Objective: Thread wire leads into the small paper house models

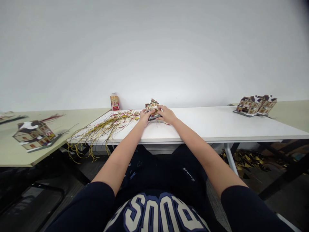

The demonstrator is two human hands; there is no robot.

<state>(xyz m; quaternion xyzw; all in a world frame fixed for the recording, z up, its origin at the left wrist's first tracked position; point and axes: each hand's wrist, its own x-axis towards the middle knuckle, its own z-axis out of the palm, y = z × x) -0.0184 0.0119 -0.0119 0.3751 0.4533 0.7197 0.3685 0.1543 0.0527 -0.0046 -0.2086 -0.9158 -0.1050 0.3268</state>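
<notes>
A small model house (152, 105) with cream walls, a dark roof and a grey base is held upright between my two hands, just above or on the white table. My left hand (145, 118) grips its left side, thumb laid across the front. On the right side, my right hand (168, 115) closes on the house, fingers near the front wall. Thin wires show below the base. Just left of my left hand lies a pile of small white and red pieces (124, 117) with long yellowish and dark wires (96, 130) hanging over the table's front edge.
A gold and red bottle (114, 101) stands by the wall. Two model houses (256, 105) sit at the right end of the white table (217, 124). Another house (36, 135) stands on the left table (79, 120). Gold scraps (248, 161) lie beneath, at right.
</notes>
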